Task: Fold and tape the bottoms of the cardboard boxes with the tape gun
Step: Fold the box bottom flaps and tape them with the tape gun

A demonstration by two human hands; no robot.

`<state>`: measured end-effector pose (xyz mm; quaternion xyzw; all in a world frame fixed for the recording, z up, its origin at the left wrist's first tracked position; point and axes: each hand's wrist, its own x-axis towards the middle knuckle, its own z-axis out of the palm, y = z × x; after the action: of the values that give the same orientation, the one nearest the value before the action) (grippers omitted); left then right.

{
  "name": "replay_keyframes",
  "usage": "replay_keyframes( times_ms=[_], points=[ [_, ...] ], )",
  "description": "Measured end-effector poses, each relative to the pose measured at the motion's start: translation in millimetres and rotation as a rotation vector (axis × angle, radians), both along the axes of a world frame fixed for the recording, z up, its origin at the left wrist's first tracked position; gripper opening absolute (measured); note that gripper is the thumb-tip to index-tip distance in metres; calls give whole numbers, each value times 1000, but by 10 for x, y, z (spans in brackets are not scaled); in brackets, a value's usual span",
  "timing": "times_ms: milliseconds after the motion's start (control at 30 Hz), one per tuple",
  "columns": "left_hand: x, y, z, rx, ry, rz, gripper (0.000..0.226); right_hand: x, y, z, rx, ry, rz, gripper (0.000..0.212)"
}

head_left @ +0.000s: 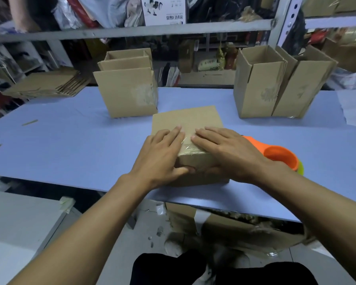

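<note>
Your black-trousered legs (214, 270) sat at the bottom of the view, below the near edge of the blue table (70, 145). Both your forearms reached forward over that edge to the cardboard box (187, 122) standing near the front of the table, its bottom face turned up.

Your left hand (162, 153) lay flat on the left part of that upturned face, fingers straight and pressed down, with the thumb hooked over the near edge onto the front wall. Your right hand (222, 149) lay flat on the right part in the same manner, fingers extended toward the middle, thumb tucked down against the front wall and meeting the left thumb there. Neither hand was clenched; both were pressing with open fingers. Between the fingertips ran a strip of clear tape (187, 144) along the centre seam, carrying on over the near edge.

Just beside the box on its right, partly hidden behind your right wrist, lay the orange tape gun (275, 154), resting on the table and held by no hand. A yellow-green part showed at its lower right edge.

Farther back, on the left, stood a group of open boxes (127, 93) nested close together. On the right stood two more open boxes (280, 87), leaning against each other. A stack of flat cardboard blanks (47, 85) lay at the far left corner. Metal shelving (132, 30) crowded with goods ran behind the table. A torn carton (245, 229) sat on the floor beneath the table.
</note>
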<state>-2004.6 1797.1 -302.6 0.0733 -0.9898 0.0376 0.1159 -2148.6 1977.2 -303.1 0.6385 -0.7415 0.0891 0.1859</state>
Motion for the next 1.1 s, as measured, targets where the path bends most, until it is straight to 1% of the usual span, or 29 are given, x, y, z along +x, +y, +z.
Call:
replay_keyframes(
  times_ms=[33, 67, 100, 133, 167, 233, 267, 300, 367, 467, 533, 633, 767, 833, 867, 900, 967, 1033, 1100],
  points=[
    [12, -2, 31, 11, -15, -8, 102, 11, 7, -6, -27, -61, -14, 76],
    [28, -1, 48, 29, 10, -47, 96, 33, 8, -18, -86, -160, -25, 67],
    [49, 2, 48, 51, 75, -104, 83, 56, 0, -33, -159, -279, -21, 58],
    [71, 10, 22, 71, 179, -167, 66, 80, -19, -59, -243, -376, -9, 51],
    [86, 32, -30, 90, 314, -220, 50, 100, -42, -95, -324, -433, 0, 44],
    [79, 121, -157, 118, 566, -255, 24, 118, -92, -164, -441, -442, 10, 33],
    [70, 179, -205, 137, 643, -239, 17, 122, -111, -188, -473, -408, 22, 30],
    [54, 223, -236, 162, 683, -217, 14, 120, -116, -200, -491, -371, 45, 28],
    [21, 244, -262, 211, 700, -193, 12, 90, -99, -212, -491, -335, 98, 27],
    [-14, 196, -236, 246, 695, -165, 7, 68, -91, -242, -505, -350, 99, 25],
    [-45, 214, -237, 260, 678, -139, 7, 91, -125, -284, -527, -323, 48, 25],
    [-19, 219, -243, 309, 658, -130, 9, 82, -110, -273, -490, -359, 40, 25],
    [68, 89, -188, 377, 553, -237, 21, -52, 25, -177, -307, -407, 167, 33],
    [95, 52, -152, 434, 531, -229, 23, -112, 88, -164, -238, -431, 171, 37],
    [96, 54, -141, 436, 519, -215, 26, -122, 108, -166, -239, -429, 146, 42],
    [78, 69, -138, 398, 491, -197, 32, -119, 114, -179, -256, -416, 111, 45],
    [17, 109, -137, 207, 404, -145, 47, -65, 78, -202, -313, -359, 73, 49],
    [-36, 118, -130, 43, 342, -118, 53, -52, 29, -200, -344, -303, 93, 51],
    [-31, 64, -131, -59, 291, -134, 56, -107, 33, -188, -284, -288, 109, 48]
  ],
)
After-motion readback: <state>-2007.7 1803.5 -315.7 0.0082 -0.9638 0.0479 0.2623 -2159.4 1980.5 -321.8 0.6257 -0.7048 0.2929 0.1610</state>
